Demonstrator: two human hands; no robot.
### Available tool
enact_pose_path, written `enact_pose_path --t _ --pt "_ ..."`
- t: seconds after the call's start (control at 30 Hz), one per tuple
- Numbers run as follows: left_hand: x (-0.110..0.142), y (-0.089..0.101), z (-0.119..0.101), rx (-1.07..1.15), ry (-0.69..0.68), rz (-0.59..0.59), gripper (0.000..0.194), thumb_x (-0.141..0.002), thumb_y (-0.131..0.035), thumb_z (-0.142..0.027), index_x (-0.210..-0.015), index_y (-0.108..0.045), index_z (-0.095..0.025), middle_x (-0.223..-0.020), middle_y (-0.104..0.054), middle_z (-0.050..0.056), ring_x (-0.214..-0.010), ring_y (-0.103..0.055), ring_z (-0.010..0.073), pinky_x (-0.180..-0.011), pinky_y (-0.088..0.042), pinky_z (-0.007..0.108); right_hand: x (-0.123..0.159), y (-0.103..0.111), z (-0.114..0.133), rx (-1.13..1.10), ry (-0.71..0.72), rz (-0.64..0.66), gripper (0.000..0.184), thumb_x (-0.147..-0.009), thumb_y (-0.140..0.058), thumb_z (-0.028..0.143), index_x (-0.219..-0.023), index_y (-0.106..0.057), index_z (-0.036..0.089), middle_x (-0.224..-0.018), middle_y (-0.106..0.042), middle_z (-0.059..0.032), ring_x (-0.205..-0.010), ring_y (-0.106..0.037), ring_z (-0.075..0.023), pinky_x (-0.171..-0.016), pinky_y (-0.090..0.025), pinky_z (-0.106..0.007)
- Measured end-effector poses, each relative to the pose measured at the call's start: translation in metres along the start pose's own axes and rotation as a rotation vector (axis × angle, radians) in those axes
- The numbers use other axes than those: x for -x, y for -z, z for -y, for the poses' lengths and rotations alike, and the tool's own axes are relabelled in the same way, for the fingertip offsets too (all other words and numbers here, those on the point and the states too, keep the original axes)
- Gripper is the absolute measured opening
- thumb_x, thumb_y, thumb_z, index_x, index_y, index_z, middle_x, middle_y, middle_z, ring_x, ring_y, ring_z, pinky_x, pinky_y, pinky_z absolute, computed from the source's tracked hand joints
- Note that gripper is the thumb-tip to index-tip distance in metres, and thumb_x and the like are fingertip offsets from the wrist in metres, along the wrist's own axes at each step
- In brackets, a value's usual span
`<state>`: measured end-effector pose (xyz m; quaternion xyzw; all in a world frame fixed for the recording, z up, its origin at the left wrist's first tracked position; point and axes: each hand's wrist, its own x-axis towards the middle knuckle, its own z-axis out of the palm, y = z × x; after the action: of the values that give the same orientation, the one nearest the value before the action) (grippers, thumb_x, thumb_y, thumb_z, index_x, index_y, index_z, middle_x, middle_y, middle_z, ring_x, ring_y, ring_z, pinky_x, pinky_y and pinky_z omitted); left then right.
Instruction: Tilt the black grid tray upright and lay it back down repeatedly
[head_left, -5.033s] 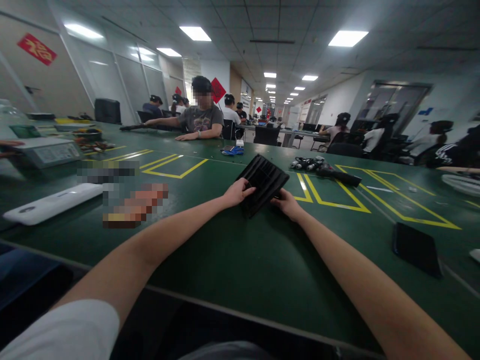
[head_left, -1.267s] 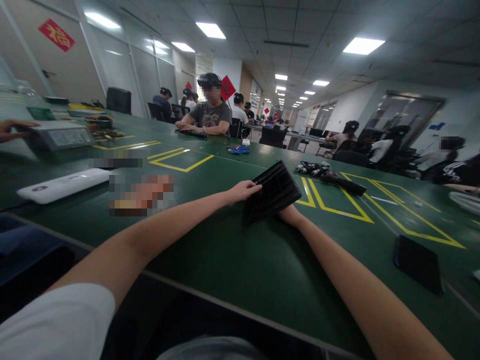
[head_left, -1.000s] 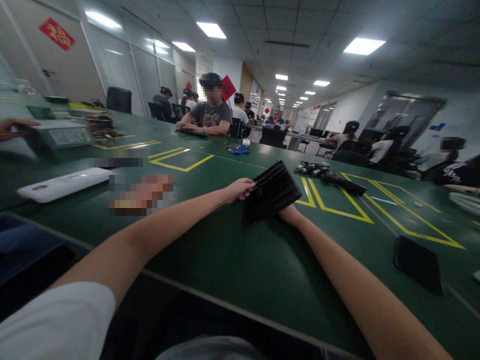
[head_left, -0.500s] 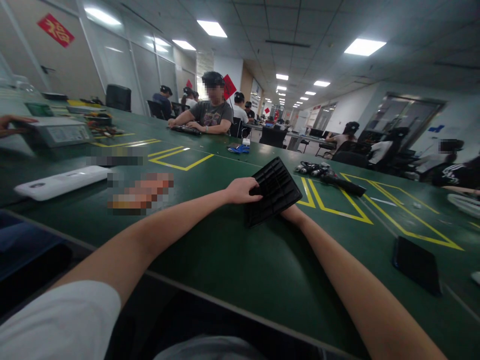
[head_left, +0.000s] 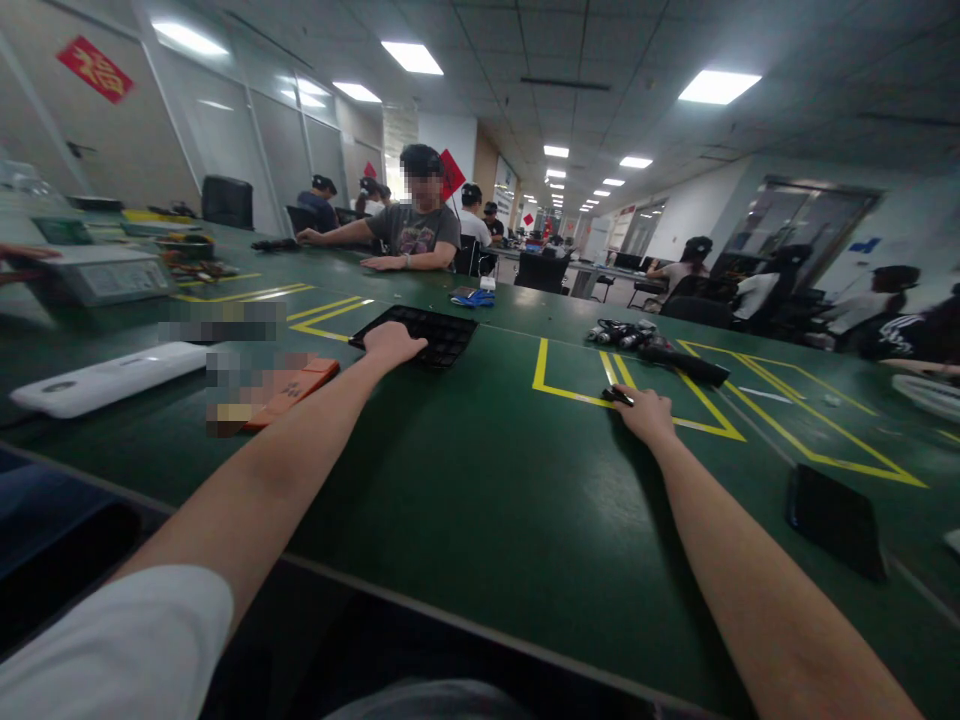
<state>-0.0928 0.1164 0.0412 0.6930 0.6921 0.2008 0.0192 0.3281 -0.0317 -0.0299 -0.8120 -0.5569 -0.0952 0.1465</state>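
A black compartment tray [head_left: 448,336], divided into a grid, lies at or just above the green table left of centre. My left hand [head_left: 394,344] reaches over its near side, fingers closed on the tray; the grip is partly hidden under the hand. Farther right, my right hand [head_left: 649,413] holds a small dark object [head_left: 617,396] between its fingertips at the yellow tape marking [head_left: 570,396]. The object is too small to name.
An orange device [head_left: 296,388] and a long white device [head_left: 120,378] lie left. A grey metal box [head_left: 112,275] stands beyond, beside another person's hand. Dark cylindrical parts [head_left: 622,335] lie right of centre, and a black phone-like slab [head_left: 836,520] at right. A co-worker [head_left: 420,225] sits opposite.
The tray has moved left and away from me in my left hand, from tilted to nearly flat. My right hand has left it and moved right, now with the small dark object.
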Motion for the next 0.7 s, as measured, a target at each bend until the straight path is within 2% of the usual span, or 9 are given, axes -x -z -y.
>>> enact_pose_path --t 0.1,0.17,0.23,0.33,0.43,0.57,0.7 --pt "-0.004 -0.003 0.012 -0.132 0.067 0.011 0.054 -0.073 -0.054 -0.054 -0.092 -0.063 -0.004 -0.103 -0.062 0.023 -0.101 -0.056 0.0360 -0.079 -0.045 0.038 0.001 -0.001 0.004 0.001 -0.002 -0.007 0.046 -0.086 -0.045 0.037 -0.128 -0.056 0.024 -0.112 -0.061 -0.0185 -0.106 -0.052 -0.0321 -0.085 -0.036 -0.042" --pt "-0.003 -0.003 0.014 -0.141 0.052 0.024 0.053 -0.077 -0.052 -0.051 -0.096 -0.062 -0.002 -0.104 -0.061 0.024 -0.100 -0.055 0.0356 -0.080 -0.045 0.039 0.003 0.001 0.007 -0.001 -0.012 -0.016 0.046 -0.084 -0.046 0.040 -0.126 -0.058 0.024 -0.112 -0.061 -0.0182 -0.106 -0.052 -0.0330 -0.086 -0.036 -0.044" --pt "0.000 -0.001 0.009 -0.129 0.012 -0.039 0.047 -0.083 -0.046 -0.041 -0.099 -0.061 0.000 -0.104 -0.060 0.024 -0.099 -0.056 0.0346 -0.080 -0.045 0.040 0.006 0.005 0.012 0.007 -0.025 -0.073 0.046 -0.082 -0.047 0.044 -0.121 -0.061 0.023 -0.114 -0.060 -0.0184 -0.109 -0.049 -0.0355 -0.088 -0.035 -0.049" --pt "0.010 -0.003 -0.011 -0.092 -0.085 -0.178 0.039 -0.086 -0.033 -0.018 -0.111 -0.057 -0.001 -0.112 -0.057 0.022 -0.102 -0.056 0.0295 -0.084 -0.045 0.037 0.011 0.010 0.028 -0.001 0.020 -0.215 0.047 -0.080 -0.050 0.045 -0.117 -0.062 0.018 -0.124 -0.054 -0.0194 -0.118 -0.040 -0.0404 -0.093 -0.030 -0.058" --pt "0.032 -0.017 -0.043 0.049 -0.331 -0.195 0.047 -0.082 -0.030 -0.006 -0.123 -0.051 -0.007 -0.119 -0.055 0.017 -0.106 -0.055 0.0242 -0.089 -0.043 0.033 0.017 0.011 0.058 -0.088 0.173 -0.281 0.048 -0.082 -0.051 0.042 -0.120 -0.059 0.015 -0.129 -0.051 -0.0195 -0.125 -0.035 -0.0407 -0.097 -0.027 -0.062" --pt "0.070 -0.044 -0.083 0.185 -0.676 0.030 0.052 -0.076 -0.034 0.000 -0.123 -0.054 -0.010 -0.120 -0.057 0.014 -0.109 -0.054 0.0204 -0.095 -0.041 0.030 0.033 0.005 0.107 -0.205 0.367 -0.175 0.050 -0.085 -0.047 0.046 -0.123 -0.056 0.015 -0.131 -0.051 -0.0186 -0.126 -0.037 -0.0380 -0.100 -0.028 -0.059" --pt "0.089 -0.062 -0.099 0.130 -0.854 0.224 0.044 -0.076 -0.039 -0.004 -0.115 -0.059 -0.011 -0.125 -0.056 0.013 -0.115 -0.052 0.0211 -0.100 -0.038 0.032 0.055 0.000 0.141 -0.246 0.516 0.062 0.052 -0.089 -0.040 0.050 -0.125 -0.054 0.016 -0.133 -0.051 -0.0177 -0.126 -0.041 -0.0350 -0.101 -0.031 -0.057"
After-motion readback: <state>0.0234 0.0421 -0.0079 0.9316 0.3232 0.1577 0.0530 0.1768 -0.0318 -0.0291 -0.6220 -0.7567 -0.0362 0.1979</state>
